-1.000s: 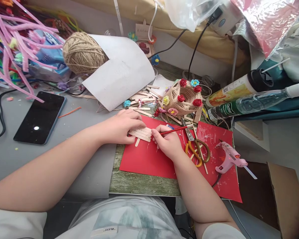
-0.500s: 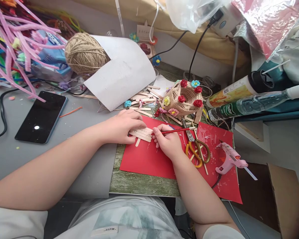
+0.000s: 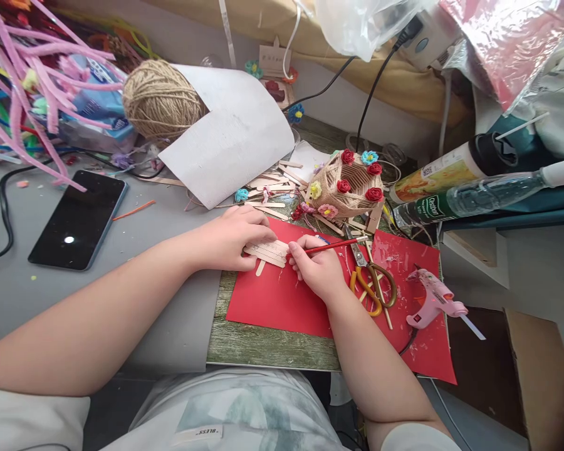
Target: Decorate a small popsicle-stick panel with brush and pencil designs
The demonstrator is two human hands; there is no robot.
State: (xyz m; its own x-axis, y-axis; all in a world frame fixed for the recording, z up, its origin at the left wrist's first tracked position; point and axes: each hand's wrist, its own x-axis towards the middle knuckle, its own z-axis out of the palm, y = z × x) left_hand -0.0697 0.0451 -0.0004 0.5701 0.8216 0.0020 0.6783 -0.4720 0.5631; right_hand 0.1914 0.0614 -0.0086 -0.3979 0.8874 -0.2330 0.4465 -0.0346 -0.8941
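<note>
A small sign of craft sticks [image 3: 271, 255], glued side by side with one stick poking out below, lies on red paper [image 3: 282, 300]. Faint pencil marks run across it. My left hand [image 3: 242, 241] grips its left part between thumb and fingers. In my right hand [image 3: 317, 266] is a slim red pencil [image 3: 336, 246], its tip down at the sign's right end. Scissors with yellow-brown handles [image 3: 371, 282] lie open just right of that hand. Beyond the hands sits a twine-wrapped basket [image 3: 341, 188] decorated with red roses and small crocheted flowers.
A pink glue gun [image 3: 435, 297] rests on the right-hand red sheet. Loose craft sticks [image 3: 275, 185] lie behind the sign. At right lean a water bottle [image 3: 489, 193] and a patterned cup [image 3: 446, 169]. A phone [image 3: 78, 220], twine ball [image 3: 162, 100] and pink pipe cleaners [image 3: 47, 81] are left.
The right hand and pencil have shifted very slightly at the sign's right end. The left hand keeps its hold, and everything else looks the same.
</note>
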